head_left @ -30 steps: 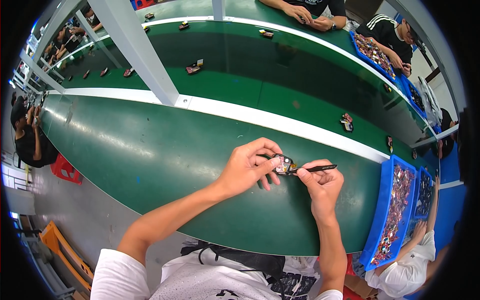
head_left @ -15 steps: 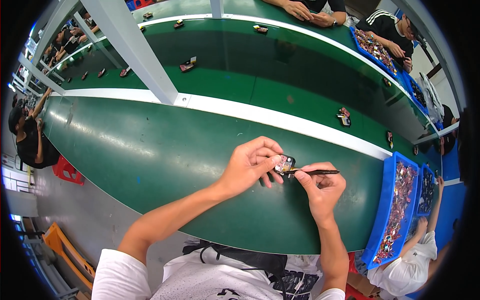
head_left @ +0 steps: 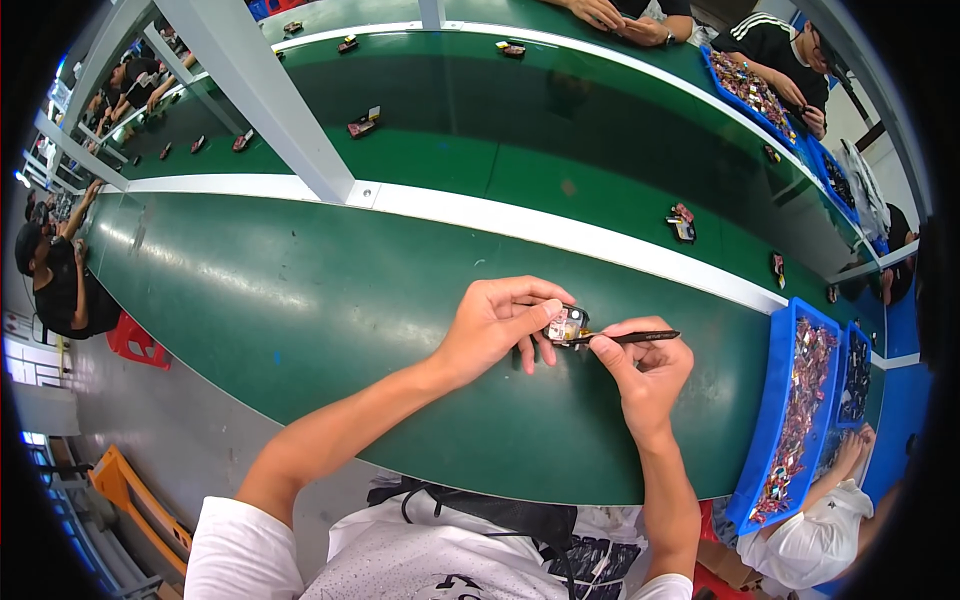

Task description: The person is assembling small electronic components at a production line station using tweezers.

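Observation:
Over the green worktop (head_left: 380,300), my left hand (head_left: 505,322) holds a small black-cased electronic module (head_left: 566,324) between thumb and fingers. Its open face shows a reddish and pale inside with a round white part. In my right hand (head_left: 648,365) a pair of dark tweezers (head_left: 640,337) is pinched between thumb and forefinger. The tweezers' tip meets the lower right edge of the module, near a small yellowish piece. What exactly the tip grips is too small to tell.
A blue bin (head_left: 770,440) heaped with small reddish parts stands at the right, with another blue bin (head_left: 853,375) beyond it. Past the white rail (head_left: 520,228), a green conveyor belt (head_left: 450,165) carries several similar modules (head_left: 682,223). A grey post (head_left: 262,95) rises at left. Co-workers sit around.
The modules on the belt have shifted slightly to the left. My hands stay nearly in place, the tweezers still at the module. At far right a co-worker's raised hand has come down.

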A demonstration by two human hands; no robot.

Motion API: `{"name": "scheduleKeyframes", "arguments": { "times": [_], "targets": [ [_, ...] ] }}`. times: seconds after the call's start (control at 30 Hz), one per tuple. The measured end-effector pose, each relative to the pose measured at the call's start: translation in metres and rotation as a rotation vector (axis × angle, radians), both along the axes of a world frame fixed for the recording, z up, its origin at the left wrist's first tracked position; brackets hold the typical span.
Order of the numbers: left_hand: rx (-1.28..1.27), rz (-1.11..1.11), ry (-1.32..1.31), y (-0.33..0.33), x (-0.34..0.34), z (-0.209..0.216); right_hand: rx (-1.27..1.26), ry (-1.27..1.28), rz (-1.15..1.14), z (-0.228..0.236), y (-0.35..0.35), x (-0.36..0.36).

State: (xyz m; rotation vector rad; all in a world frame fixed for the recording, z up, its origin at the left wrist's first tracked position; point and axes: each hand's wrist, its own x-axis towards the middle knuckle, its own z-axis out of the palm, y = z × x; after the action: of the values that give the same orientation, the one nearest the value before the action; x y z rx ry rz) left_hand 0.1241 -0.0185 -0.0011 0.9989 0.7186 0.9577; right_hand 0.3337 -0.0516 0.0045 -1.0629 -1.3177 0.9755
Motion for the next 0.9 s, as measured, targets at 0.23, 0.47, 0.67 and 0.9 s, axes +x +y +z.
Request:
{"name": "scheduleKeyframes", "arguments": {
  "times": [0.23,0.47,0.67,0.9],
  "targets": [
    [0.012,0.026,0.063,-0.002,-0.001,-0.005,-0.002,0.013,-0.031,-0.001,-0.001,-0.004],
    [0.006,0.046,0.080,-0.001,-0.002,-0.004,0.124,-0.100,-0.087,-0.003,-0.002,-0.009],
    [-0.016,0.041,0.128,0.000,-0.006,-0.002,0.156,-0.169,-0.078,-0.002,-0.004,-0.015],
    [-0.030,0.045,0.129,0.000,-0.009,-0.003,0.173,-0.160,-0.089,-0.005,-0.005,-0.019]
  ]
}}
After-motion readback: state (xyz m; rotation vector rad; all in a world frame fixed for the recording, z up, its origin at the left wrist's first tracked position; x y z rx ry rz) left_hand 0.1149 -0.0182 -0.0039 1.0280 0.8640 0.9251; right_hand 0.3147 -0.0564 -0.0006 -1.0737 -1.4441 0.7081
